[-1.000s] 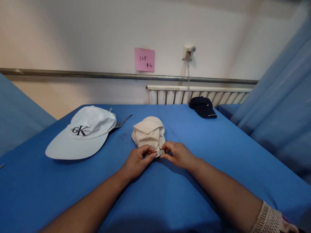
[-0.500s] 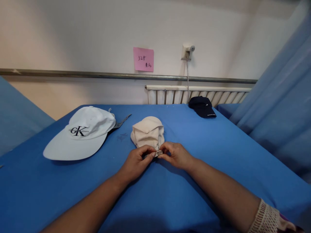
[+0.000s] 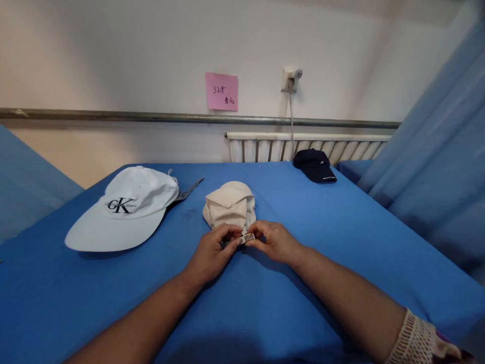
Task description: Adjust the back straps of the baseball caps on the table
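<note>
A beige cap (image 3: 229,199) lies on the blue-covered table, its back strap turned toward me. At the strap sits a small metal buckle (image 3: 249,237). My left hand (image 3: 214,250) is closed, thumb and fingers pinching the strap just left of the buckle. From the other side my right hand (image 3: 275,241) pinches the buckle's right end between thumb and fingers. The fingers partly hide the strap, so how it runs through the buckle cannot be made out.
To the left lies a large white cap (image 3: 132,189) with black letters and a dark strap. A navy cap (image 3: 314,164) rests at the far right edge of the blue cover (image 3: 341,232). Behind are a radiator (image 3: 261,149), a metal rail (image 3: 151,117) and a blue curtain (image 3: 439,136).
Both hands stay at the strap in nearly the same grip. Slightly more of the metal buckle shows between the fingers, and the view has shifted a little.
</note>
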### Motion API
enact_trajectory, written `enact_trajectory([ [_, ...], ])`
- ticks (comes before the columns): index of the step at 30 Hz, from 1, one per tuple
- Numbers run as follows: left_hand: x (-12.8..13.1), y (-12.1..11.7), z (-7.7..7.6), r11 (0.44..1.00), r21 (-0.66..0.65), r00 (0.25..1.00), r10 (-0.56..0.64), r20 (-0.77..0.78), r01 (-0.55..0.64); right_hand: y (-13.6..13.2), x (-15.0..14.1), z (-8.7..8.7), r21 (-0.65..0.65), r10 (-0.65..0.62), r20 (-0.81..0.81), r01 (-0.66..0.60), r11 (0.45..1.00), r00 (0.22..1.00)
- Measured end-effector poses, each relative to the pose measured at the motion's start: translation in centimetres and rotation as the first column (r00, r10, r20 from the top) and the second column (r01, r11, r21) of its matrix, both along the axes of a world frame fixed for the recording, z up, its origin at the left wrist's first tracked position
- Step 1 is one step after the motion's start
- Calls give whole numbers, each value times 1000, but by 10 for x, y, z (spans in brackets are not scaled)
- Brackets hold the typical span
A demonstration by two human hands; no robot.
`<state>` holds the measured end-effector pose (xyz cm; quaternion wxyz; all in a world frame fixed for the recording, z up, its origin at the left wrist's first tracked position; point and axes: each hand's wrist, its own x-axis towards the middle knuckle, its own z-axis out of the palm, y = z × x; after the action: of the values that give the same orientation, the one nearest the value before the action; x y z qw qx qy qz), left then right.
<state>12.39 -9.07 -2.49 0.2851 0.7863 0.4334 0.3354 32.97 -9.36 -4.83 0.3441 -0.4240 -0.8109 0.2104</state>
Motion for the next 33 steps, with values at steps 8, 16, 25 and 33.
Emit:
enact_trajectory([
  [8,3,-2,1,996,82,999,-26,-24,28,-1,-3,-1,0,33,-5,-33,999,999],
  [16,-11,-1,8,985,170,990,28,-140,-4,1,4,2,-30,-67,-91,64,997,994],
  [25,-8,3,1,992,123,984,-7,-181,30,1,2,2,-78,-71,-108,63,995,992],
  [33,-3,1,-4,993,100,978,-41,-202,62,5,-3,-10,-249,-2,-206,-51,967,979],
])
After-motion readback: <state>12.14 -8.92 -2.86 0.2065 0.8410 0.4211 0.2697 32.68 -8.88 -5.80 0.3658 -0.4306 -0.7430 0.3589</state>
